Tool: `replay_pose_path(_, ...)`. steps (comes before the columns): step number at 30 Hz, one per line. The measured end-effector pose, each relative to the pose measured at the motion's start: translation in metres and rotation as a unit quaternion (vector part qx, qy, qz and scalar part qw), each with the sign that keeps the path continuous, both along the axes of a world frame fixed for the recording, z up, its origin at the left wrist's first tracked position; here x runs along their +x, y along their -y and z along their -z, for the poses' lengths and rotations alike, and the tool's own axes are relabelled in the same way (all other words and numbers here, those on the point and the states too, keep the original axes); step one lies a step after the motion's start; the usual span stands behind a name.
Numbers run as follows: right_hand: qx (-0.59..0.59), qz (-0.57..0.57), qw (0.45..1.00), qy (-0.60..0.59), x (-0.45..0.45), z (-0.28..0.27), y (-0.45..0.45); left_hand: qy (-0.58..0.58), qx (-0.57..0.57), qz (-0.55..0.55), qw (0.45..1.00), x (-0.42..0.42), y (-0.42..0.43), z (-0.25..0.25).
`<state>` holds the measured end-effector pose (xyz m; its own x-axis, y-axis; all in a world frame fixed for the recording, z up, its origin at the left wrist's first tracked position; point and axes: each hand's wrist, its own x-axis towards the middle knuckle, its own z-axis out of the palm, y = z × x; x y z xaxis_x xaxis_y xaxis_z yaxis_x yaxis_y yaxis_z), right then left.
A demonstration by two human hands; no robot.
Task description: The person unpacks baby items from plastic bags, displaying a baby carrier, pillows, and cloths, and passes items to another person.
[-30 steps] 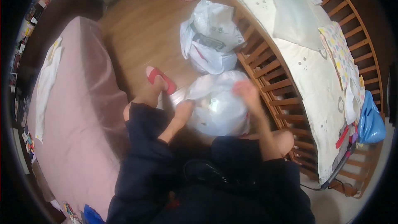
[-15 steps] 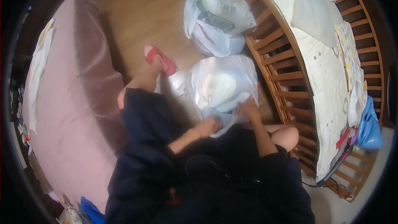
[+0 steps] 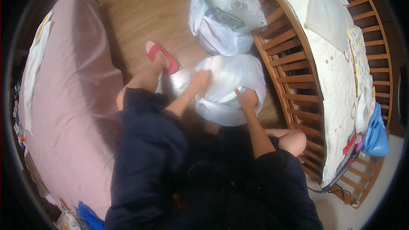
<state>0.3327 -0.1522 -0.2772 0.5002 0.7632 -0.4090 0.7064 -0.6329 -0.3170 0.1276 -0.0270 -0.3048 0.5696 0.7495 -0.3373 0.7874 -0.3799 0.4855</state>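
On the floor in front of me stands a translucent white plastic bag (image 3: pixel 226 113), bulging with pale contents that I cannot make out through the film. My left hand (image 3: pixel 200 81) is at the bag's left side, fingers curled in on its edge and slightly blurred. At the front right of the opening, my right hand (image 3: pixel 248 99) pinches a gathered piece of the bag's rim. The bag's mouth is drawn partly together between both hands.
Behind it stands another full white plastic bag (image 3: pixel 228 17). A wooden crib (image 3: pixel 294 61) with bedding rises close on the right, a blue bag (image 3: pixel 377 134) hanging at its end. A pink-covered bed (image 3: pixel 76 85) lies left. My foot wears a red slipper (image 3: pixel 170 63).
My left hand has moved forward from the bag's near edge to its left side. The right hand has shifted slightly inward, and the bag's opening looks narrower, covering the pale contents more.
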Motion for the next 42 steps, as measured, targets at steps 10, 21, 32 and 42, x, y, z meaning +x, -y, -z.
replay_pose_path(10,0.051,0.059,0.991,-0.105,0.002,-0.016,-0.022,-0.022,-0.262,0.143,0.954,0.026,0.048,-0.008)
replay_pose_path(21,0.174,0.027,0.93,-0.322,0.013,-0.027,0.011,0.122,-0.062,-0.238,0.961,-0.023,0.084,0.048)
replay_pose_path(32,0.374,0.122,0.886,-0.248,0.056,-0.202,0.044,0.511,-0.225,-0.381,0.737,-0.11,0.057,-0.191)
replay_pose_path(42,0.56,-0.301,0.763,-0.113,0.018,-0.315,0.045,0.803,-0.207,-0.297,0.474,-0.154,0.08,-0.348)
